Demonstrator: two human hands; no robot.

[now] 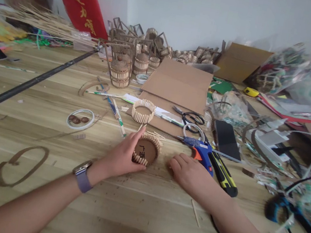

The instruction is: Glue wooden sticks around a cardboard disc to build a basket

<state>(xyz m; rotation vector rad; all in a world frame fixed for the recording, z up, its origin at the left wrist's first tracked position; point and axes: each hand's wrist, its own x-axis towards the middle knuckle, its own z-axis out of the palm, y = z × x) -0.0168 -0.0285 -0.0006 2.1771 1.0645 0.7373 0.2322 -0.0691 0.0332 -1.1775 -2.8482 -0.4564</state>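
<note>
My left hand (124, 151), with a watch at its wrist, grips the left side of a small round basket (153, 160). Short wooden sticks line its rim around a brown base with dark characters on it. To its right, my right hand (184, 169) rests low over the table with fingers curled in; whatever they may hold is hidden. Just beyond that hand lies a blue glue gun (200, 149) with an orange trigger. A pale ring of sticks (143, 111) stands behind the basket, and loose sticks (158, 136) lie between them.
Scissors (189, 118), a phone (227, 139) and a yellow-black utility knife (225, 173) lie right of centre. Cardboard (178, 82) is behind. Finished lidded baskets (120, 72) stand at the back. Left are a white ring (81, 111) around brown beads and a brown strip loop (2, 171).
</note>
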